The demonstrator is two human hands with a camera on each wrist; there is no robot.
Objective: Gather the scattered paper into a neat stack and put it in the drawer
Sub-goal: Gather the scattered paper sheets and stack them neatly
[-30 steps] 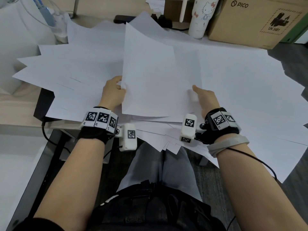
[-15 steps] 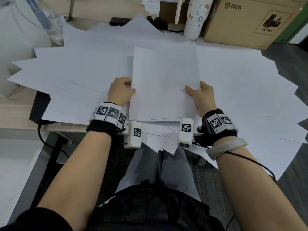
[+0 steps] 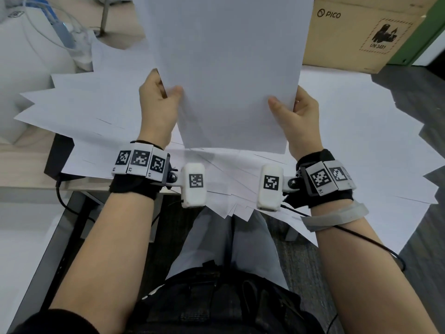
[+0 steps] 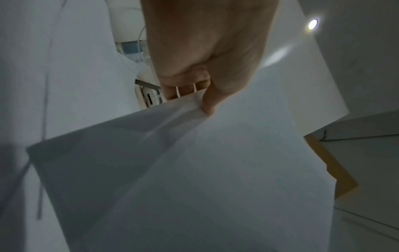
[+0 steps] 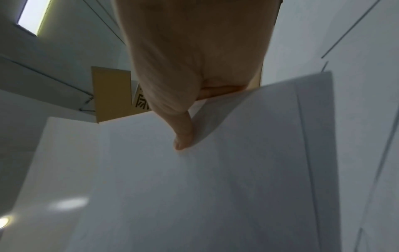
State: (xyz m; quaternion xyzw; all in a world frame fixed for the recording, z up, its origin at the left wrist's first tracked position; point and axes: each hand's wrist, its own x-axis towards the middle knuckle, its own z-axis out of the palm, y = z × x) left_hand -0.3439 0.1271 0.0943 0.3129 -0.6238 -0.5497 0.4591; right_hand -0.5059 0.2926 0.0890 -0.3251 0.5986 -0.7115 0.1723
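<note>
A small stack of white paper stands upright in front of me, its bottom edge down on the spread of loose sheets. My left hand grips its left edge, thumb on the near face. My right hand holds the right edge the same way. The left wrist view shows the thumb pinching the stack; the right wrist view shows the thumb pressed on the paper. Many scattered sheets fan across the desk. No drawer is in view.
A cardboard box marked PICO stands at the back right. White equipment with tubing sits at the back left. The desk edge shows at the left, with a black cable hanging beneath. My lap is below the overhanging sheets.
The stack lay flat on the spread between my hands; both hands have now lifted and tipped it upright, closer to the camera, hiding the cup behind it.
</note>
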